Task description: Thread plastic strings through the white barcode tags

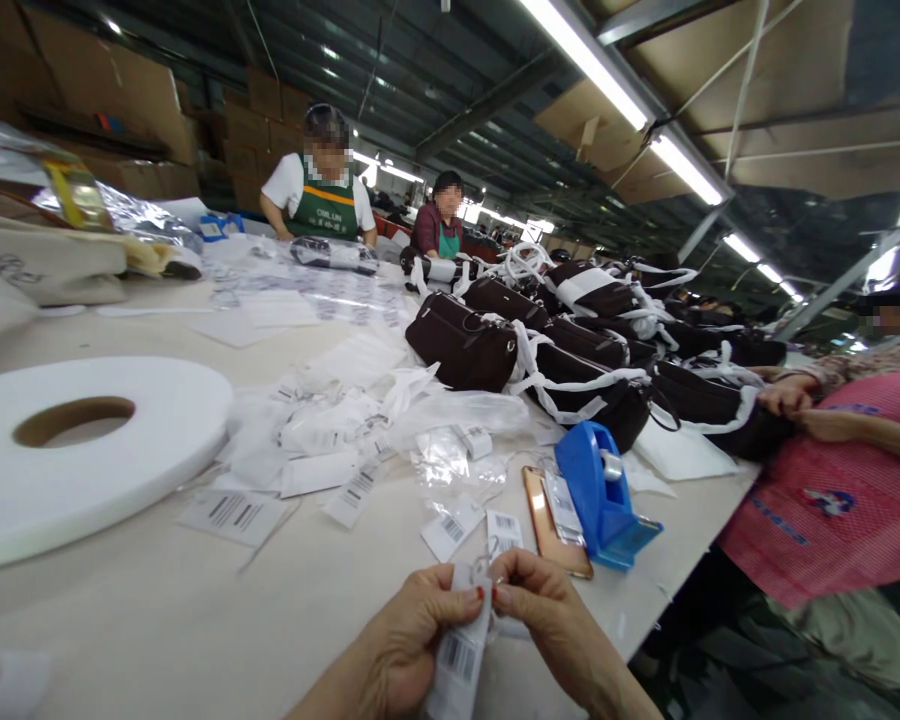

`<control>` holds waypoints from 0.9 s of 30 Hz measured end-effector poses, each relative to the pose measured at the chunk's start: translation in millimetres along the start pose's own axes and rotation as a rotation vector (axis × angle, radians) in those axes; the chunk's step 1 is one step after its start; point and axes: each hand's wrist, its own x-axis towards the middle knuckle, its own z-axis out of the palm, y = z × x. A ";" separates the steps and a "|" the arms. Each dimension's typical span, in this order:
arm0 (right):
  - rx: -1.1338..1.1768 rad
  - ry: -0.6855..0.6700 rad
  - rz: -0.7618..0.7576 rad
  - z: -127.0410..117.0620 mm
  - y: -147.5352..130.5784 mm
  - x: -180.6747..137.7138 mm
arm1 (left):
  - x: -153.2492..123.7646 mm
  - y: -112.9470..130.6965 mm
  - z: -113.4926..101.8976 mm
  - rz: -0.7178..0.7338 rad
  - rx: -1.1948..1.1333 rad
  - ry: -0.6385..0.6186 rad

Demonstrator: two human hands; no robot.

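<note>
Low over the near table edge, my left hand point(418, 630) is closed round a white hang tag point(459, 655) with a printed barcode, thumb pressed on its upper part. At the tag's top, my right hand point(544, 610) pinches with thumb and forefinger; what looks like a thin string or loop is there, too small to make out fully. Just beyond my fingers lie more barcode tags point(452, 528). A gold phone point(544, 520) lies beside them, partly under a small packet of tags point(564, 505). Right of the phone stands a blue tape dispenser point(596, 490).
A large white roll of tape point(172, 440) lies at the left. Loose tags and clear plastic point(330, 430) cover the middle. Dark brown handbags point(457, 340) with white-wrapped straps are heaped behind. One person point(847, 440) handles a bag at the right; two others point(322, 200) stand across the table.
</note>
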 end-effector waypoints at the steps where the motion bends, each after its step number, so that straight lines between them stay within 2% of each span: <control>1: -0.003 0.004 -0.004 0.0 -0.6 -0.3 | -0.2 -0.3 0.0 -0.008 -0.012 -0.018; 10: -0.004 -0.024 -0.041 2.7 -3.4 -0.8 | -4.0 0.6 2.2 -0.004 -0.081 -0.138; 27: -0.120 -0.132 -0.078 -5.0 -7.5 4.5 | -3.8 -1.6 1.2 -0.048 -0.102 -0.211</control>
